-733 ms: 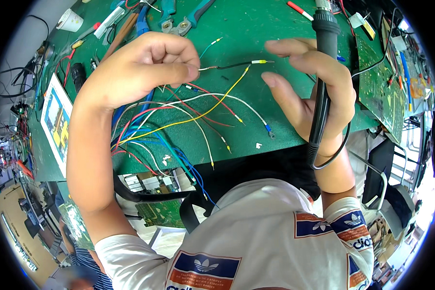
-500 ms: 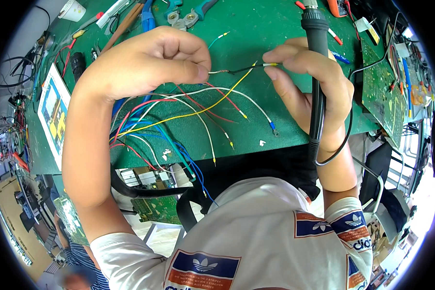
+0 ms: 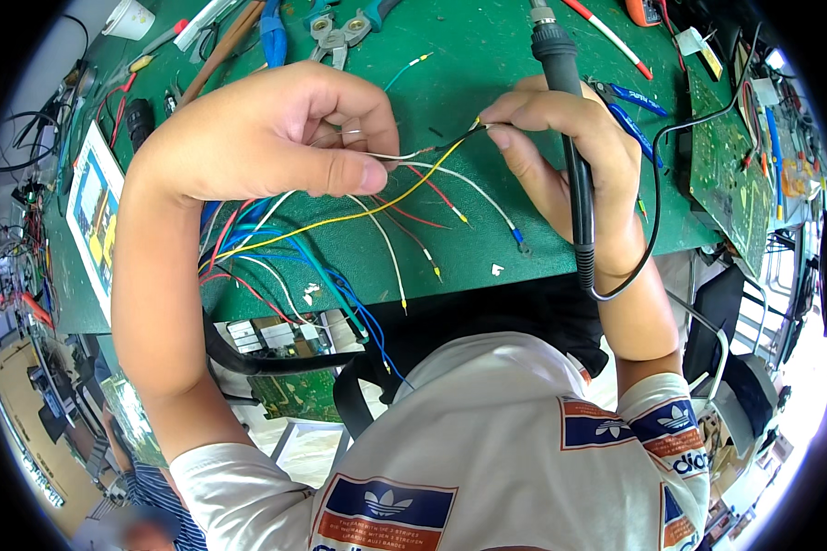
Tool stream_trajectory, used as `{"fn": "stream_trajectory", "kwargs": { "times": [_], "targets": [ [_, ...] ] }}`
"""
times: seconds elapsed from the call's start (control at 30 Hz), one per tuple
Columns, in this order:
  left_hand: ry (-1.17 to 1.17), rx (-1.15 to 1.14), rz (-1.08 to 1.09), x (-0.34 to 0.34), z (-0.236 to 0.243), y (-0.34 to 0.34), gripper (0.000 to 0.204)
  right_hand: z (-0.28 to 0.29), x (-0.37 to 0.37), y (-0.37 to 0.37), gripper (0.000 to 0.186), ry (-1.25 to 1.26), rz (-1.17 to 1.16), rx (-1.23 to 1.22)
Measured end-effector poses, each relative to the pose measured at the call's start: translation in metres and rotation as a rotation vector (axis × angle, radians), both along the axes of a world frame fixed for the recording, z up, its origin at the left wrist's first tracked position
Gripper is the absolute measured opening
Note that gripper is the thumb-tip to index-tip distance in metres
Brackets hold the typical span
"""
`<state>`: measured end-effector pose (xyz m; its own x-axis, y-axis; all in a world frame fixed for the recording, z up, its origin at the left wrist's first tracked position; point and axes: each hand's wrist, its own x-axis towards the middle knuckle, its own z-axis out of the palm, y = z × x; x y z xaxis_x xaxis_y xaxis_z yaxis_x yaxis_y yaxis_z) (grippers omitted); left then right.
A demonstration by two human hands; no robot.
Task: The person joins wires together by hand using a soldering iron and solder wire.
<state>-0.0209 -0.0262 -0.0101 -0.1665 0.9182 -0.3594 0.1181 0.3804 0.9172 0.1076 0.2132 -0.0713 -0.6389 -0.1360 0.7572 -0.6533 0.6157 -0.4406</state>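
Note:
My left hand point(image 3: 257, 138) is curled around a thin white wire point(image 3: 413, 157), which joins a short black wire point(image 3: 456, 140) at a small bare-looking joint. The thumb and index finger of my right hand point(image 3: 606, 161) pinch the black wire's far end, while that hand also holds a black-handled soldering iron point(image 3: 557, 60) with its cord hanging down. Loose red, blue, white and yellow wires point(image 3: 368, 222) spread over the green work surface point(image 3: 441, 73) below my hands, some with crimped ends. One white wire ends in a blue ring terminal point(image 3: 520, 241).
Grey-jawed cutters point(image 3: 340, 39) and other tools lie behind my hands, blue pliers point(image 3: 634, 99) at right. Circuit boards point(image 3: 730, 207) stand at the right edge, a printed sheet point(image 3: 96, 220) at left, a cup point(image 3: 129, 18) back left. Another person's striped sleeve point(image 3: 170, 491) shows lower left.
My right hand and the iron have shifted left, and its fingers have closed on the black wire's end. My left thumb has moved lower. The blue pliers are more visible.

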Motion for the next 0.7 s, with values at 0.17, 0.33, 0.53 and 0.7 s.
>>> {"fn": "stream_trajectory", "kwargs": {
  "times": [0.17,0.33,0.53,0.7],
  "targets": [
    [0.074,-0.08,0.145,0.006,0.009,0.005,0.023,0.0,0.002,0.007,0.028,0.007,0.021,-0.069],
    [0.099,-0.073,0.228,0.006,0.007,0.002,0.02,0.003,0.003,0.012,0.029,-0.041,0.036,-0.016],
    [0.124,0.001,0.269,0.012,0.011,0.006,0.015,0.004,0.005,0.013,0.029,-0.062,0.03,0.019],
    [0.16,0.04,0.26,0.008,0.011,0.003,0.01,0.004,0.006,0.011,0.03,-0.069,0.026,0.015]
  ]
}}
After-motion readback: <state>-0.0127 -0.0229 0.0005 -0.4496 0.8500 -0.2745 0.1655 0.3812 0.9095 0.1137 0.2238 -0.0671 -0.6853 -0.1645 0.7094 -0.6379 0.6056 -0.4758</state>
